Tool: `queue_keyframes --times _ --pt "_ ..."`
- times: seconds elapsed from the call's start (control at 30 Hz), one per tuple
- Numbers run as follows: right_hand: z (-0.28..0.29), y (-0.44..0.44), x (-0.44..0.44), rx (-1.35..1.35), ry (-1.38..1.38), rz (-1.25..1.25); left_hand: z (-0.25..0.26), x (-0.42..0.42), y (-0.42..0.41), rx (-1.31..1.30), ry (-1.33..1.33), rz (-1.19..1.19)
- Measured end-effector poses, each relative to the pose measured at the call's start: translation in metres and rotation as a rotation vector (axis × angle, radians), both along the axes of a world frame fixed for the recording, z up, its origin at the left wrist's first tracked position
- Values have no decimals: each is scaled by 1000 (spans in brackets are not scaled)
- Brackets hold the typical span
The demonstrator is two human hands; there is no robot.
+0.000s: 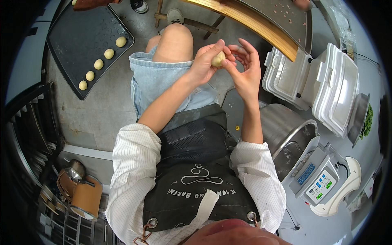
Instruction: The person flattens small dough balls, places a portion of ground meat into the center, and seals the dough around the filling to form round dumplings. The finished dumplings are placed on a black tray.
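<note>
A small pale dough ball (218, 59) is held up in front of me, above my lap. My left hand (205, 61) cups it, with the thumb along its upper side and the fingers curled behind. From the other side my right hand (246, 65) meets it, its thumb touching the dough and its index finger raised. The right fingertips partly overlap the left ones, so their exact contact is hidden. To the left, several similar dough balls (98, 64) lie in a row along the edge of a dark baking tray (76, 39).
At upper right, a wooden-edged table (260, 24) bears a metal tray (275, 15) with pinkish scraps. White lidded bins (335, 88), a steel mixing bowl (269, 122) and a control panel (320, 186) stand right. A rack (33, 122) is left. Another person's shoe (140, 7) shows above.
</note>
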State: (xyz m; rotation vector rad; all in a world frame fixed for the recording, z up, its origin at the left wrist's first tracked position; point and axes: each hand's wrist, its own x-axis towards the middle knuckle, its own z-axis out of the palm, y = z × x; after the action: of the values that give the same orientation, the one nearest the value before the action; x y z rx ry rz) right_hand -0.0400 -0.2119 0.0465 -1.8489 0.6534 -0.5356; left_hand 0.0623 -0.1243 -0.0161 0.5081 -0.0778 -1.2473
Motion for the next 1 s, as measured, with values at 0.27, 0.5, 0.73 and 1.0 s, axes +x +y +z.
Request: queue_keyframes --times 0.27,0.5,0.73,1.0 --pt "-4 -11 -2 55 -24 15 0 2 -7 33 21 -5" --pt "5 -9 5 -531 137 327 -3 4 -3 -72 28 -121" --pt "3 4 13 -258 -7 144 17 28 25 -187 -32 -219" --pt "3 11 22 -142 -38 252 18 151 163 809 -1118 584"
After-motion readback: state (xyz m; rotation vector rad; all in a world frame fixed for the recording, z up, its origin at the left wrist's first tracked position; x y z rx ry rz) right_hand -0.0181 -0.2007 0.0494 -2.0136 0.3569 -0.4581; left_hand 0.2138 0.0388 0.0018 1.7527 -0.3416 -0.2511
